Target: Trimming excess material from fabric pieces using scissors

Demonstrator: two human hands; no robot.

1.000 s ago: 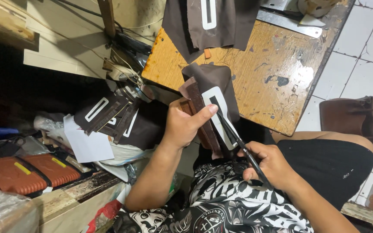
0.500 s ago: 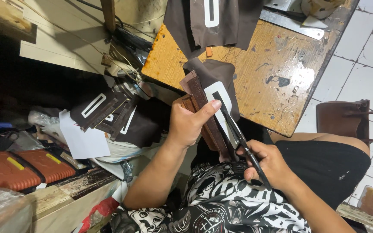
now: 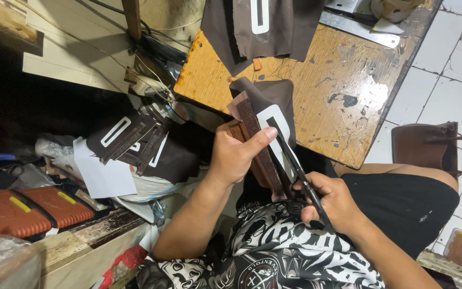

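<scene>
the left hand (image 3: 231, 158) was clenched around a stack of dark brown leather strips backed by a brown fabric panel with a white rectangular patch (image 3: 266, 128), thumb laid flat across the front, holding it upright over the lap just off the near edge of the worn orange-brown wooden table (image 3: 327, 101). the right hand (image 3: 332, 200) gripped a pair of black-handled scissors (image 3: 300, 176), fingers closed through the loops, blades running up along the right edge of the stack beside the white patch; whether the blades were parted or closed could not be told

judging by this, the step was trimming the edge of the piece. doing it well probably called for keeping the layers pinched flush so none slid under the blade, keeping the thumb back from the cutting line, and feeding the work into the deep part of the blades in long even bites, not nibbling with the tips. the risk looked like cutting into the white patch

to the left lay a heap of similar brown cut pieces with white slots (image 3: 135, 142), and another brown fabric panel (image 3: 258, 27) hung over the far side of the table
</scene>
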